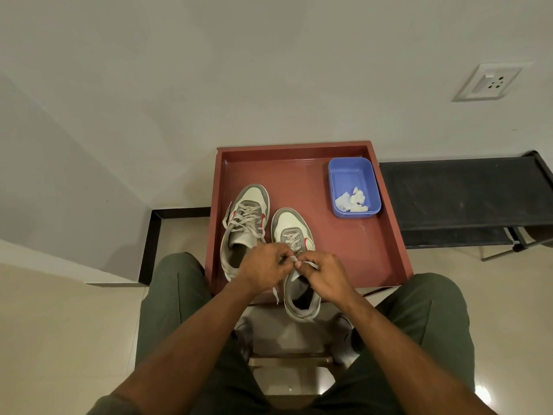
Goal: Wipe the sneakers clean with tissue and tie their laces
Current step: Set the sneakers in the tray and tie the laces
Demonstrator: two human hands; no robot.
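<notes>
Two white and grey sneakers with red marks stand on a red tray [386, 235]. The left sneaker [250, 205] has loose, untied laces lying over its tongue. The right sneaker [294, 229] sits nearer me, its heel hanging over the tray's front edge. My left hand [264, 269] and my right hand [324, 275] meet above its tongue, each pinching a strand of its lace [291, 259]. One lace end [275, 293] hangs down below my left hand. Crumpled white tissue [353, 200] lies in a blue tub [363, 166] at the tray's back right.
A black bench [460, 190] stands right of the tray against the wall. A wall socket [490, 82] is up on the right. My knees in green trousers flank the tray's front edge. Pale floor tiles lie on both sides.
</notes>
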